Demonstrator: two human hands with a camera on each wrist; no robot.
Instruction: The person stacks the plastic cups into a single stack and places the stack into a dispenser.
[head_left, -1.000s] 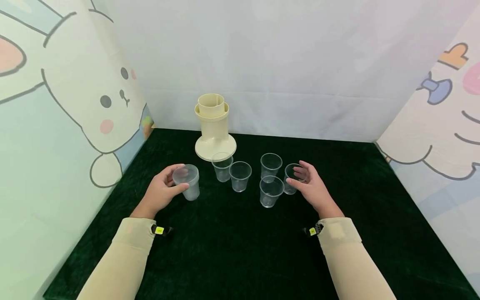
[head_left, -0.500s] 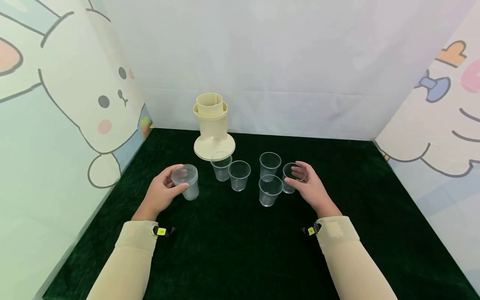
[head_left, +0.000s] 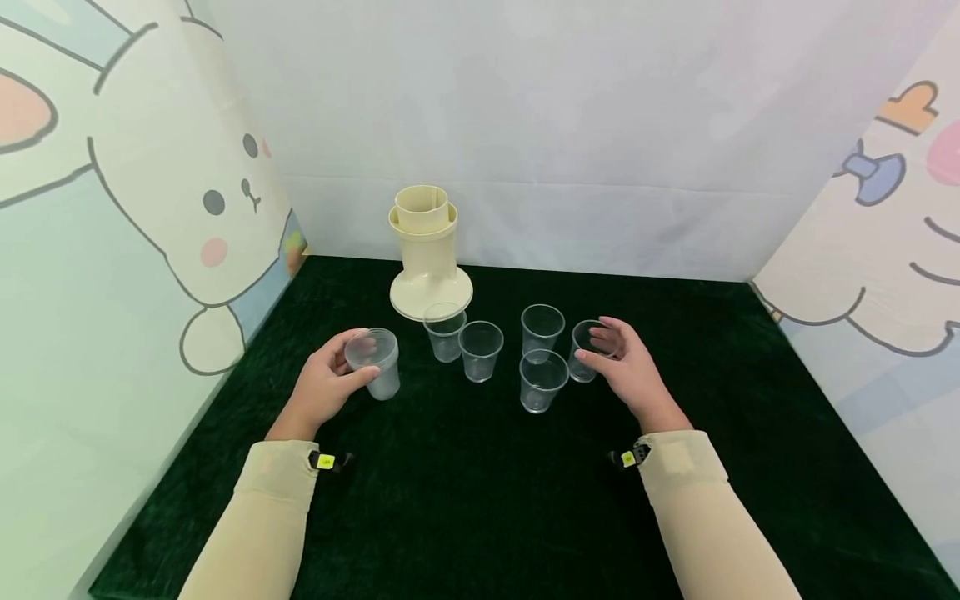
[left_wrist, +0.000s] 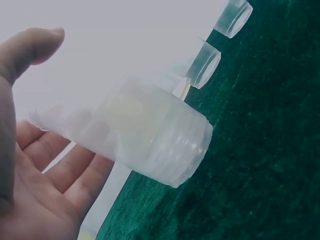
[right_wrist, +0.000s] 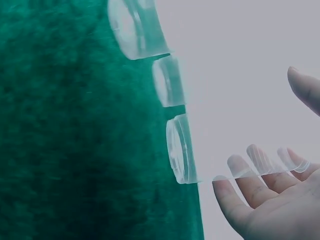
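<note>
My left hand (head_left: 322, 387) grips a stack of nested clear plastic cups (head_left: 385, 381), thumb at the near side and fingers behind. In the left wrist view the layered bases of this stack (left_wrist: 175, 147) show side-on. At the right, my right hand (head_left: 633, 379) holds a single clear plastic cup (head_left: 583, 367) between thumb and fingers. Its fingers show through the cup wall in the right wrist view, with the cup's base (right_wrist: 181, 150) pointing left. Between the hands stand several more single cups, among them a front cup (head_left: 542, 390) close beside the held one.
A cream plastic stand (head_left: 429, 258) with a round base and open tubes on top is at the back left, just behind a clear cup (head_left: 444, 340). Dark green cloth (head_left: 480, 500) covers the table. A white curtain (head_left: 570, 125) hangs behind.
My right hand and its cup have shifted slightly right and away from the front cup. The left hand keeps its hold on the stack. The head view has swayed a little.
</note>
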